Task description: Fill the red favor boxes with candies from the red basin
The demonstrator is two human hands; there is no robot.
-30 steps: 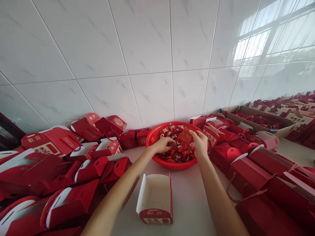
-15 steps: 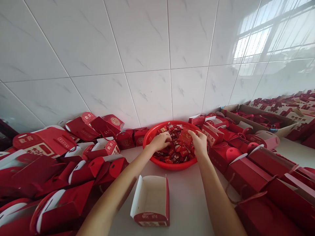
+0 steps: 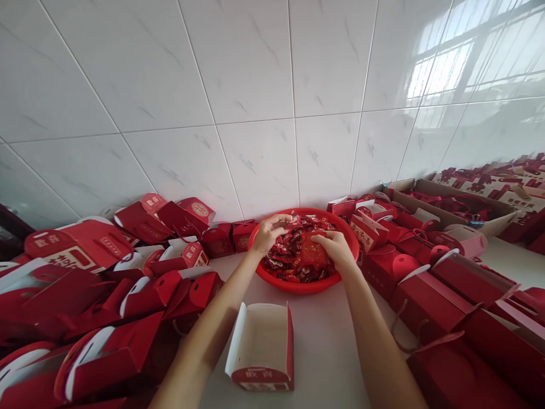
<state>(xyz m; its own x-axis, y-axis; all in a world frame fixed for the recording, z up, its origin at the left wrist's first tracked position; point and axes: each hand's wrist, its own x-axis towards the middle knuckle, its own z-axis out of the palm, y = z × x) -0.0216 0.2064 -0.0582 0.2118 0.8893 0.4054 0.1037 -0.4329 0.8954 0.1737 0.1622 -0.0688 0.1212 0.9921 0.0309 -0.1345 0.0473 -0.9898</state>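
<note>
A round red plastic basket (image 3: pixel 306 288) stands against the wall, filled with wrapped candies (image 3: pixel 279 262) in red and dark wrappers. Over its left side, my left hand (image 3: pixel 269 234) pinches a small red-wrapped candy (image 3: pixel 293 222) between thumb and fingers. At the right side my right hand (image 3: pixel 339 250) is closed on the edge of a shiny, partly see-through red packet (image 3: pixel 314 251). Nearer to me, between my forearms, sits an open red box (image 3: pixel 261 376) with a pale inside; nothing shows in it.
Red gift boxes (image 3: pixel 128 346) crowd the left side of the white table (image 3: pixel 327 352). More red boxes (image 3: pixel 443 318), some with cord handles, line the right. A cardboard carton (image 3: pixel 494 227) with red things inside stands farther right. A tiled wall (image 3: pixel 255 165) closes off the back.
My left hand has risen a little out of the candies and now pinches one. My right hand has shifted slightly left and down with the red packet. The open box stays put.
</note>
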